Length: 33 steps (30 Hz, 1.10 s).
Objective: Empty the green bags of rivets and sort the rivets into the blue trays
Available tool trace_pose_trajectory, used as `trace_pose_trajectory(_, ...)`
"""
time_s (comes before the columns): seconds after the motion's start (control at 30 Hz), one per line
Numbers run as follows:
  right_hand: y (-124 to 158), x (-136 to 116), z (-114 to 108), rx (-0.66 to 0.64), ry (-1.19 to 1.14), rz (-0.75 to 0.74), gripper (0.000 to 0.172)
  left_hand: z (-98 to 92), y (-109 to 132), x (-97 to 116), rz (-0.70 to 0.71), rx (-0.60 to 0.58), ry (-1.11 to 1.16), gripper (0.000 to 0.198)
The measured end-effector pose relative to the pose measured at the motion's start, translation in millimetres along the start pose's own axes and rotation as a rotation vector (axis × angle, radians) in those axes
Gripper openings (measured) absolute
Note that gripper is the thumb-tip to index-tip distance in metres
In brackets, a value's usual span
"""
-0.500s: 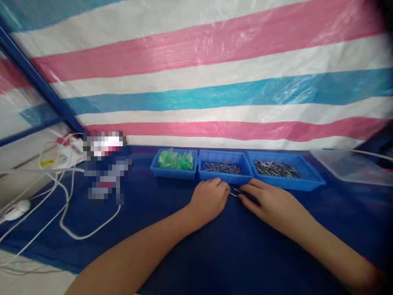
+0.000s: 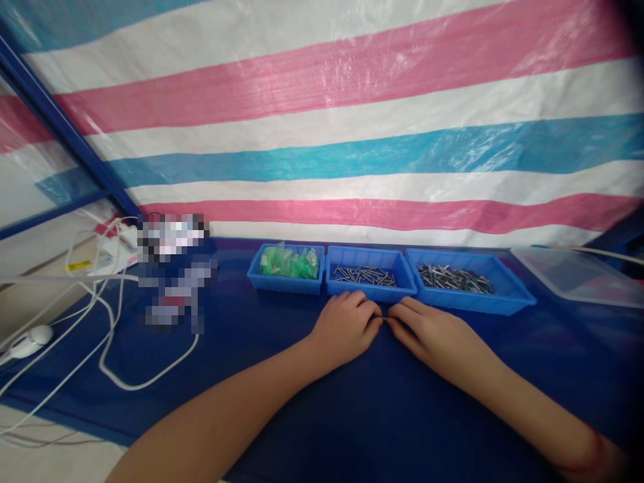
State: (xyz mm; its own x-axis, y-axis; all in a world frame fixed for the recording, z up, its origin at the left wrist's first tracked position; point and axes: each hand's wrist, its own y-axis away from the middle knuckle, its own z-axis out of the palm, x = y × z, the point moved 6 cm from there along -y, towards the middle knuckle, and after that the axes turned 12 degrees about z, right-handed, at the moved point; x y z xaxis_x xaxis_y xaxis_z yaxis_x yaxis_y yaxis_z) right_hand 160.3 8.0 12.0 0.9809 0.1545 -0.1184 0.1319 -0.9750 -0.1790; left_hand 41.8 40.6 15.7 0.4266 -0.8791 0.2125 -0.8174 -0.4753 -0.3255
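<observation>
My left hand and my right hand rest on the blue tablecloth, fingertips meeting just in front of the middle blue tray. Both hands are closed in a pinch on a small part between them that I cannot make out. The middle tray holds small metal pins. To its left, a blue tray holds green plastic pieces. The wider blue tray on the right holds several darker metal pins.
A striped pink, white and blue tarp hangs behind the table. White cables and a white mouse-like device lie at the left. A clear plastic lid or tray sits at the far right.
My right hand has drawn in toward the left hand and curled. The small metal part seen between the fingertips is now hidden by the pinching fingers.
</observation>
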Motion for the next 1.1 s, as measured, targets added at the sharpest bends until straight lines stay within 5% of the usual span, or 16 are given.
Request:
trace_pose_trajectory(0.2,0.6,0.5,-3.9,0.018,-0.118,-0.012,0.022,-7.5,0.3,-3.6,-0.027,0.126,0.190,0.020)
trace_pose_trajectory(0.37,0.1,3.1,-7.0,0.005,-0.417,0.048,0.022,-6.5,0.9,-14.6,-0.228,0.375,0.765,0.016)
trace_pose_trajectory(0.5,0.0,2.7,-7.1,0.004,-0.568,0.092,0.022,1.9,1.3,-17.5,-0.328,0.463,1.085,0.019)
trace_pose_trajectory(0.8,-0.1,0.2,-15.7,0.086,-0.663,0.035,0.018,2.4,1.0,-15.6,-0.295,0.457,1.117,0.022)
trace_pose_trajectory(1.1,0.9,15.9,-23.8,0.242,-0.666,0.149,0.014,6.8,1.7,-17.9,-0.297,0.454,1.066,0.025)
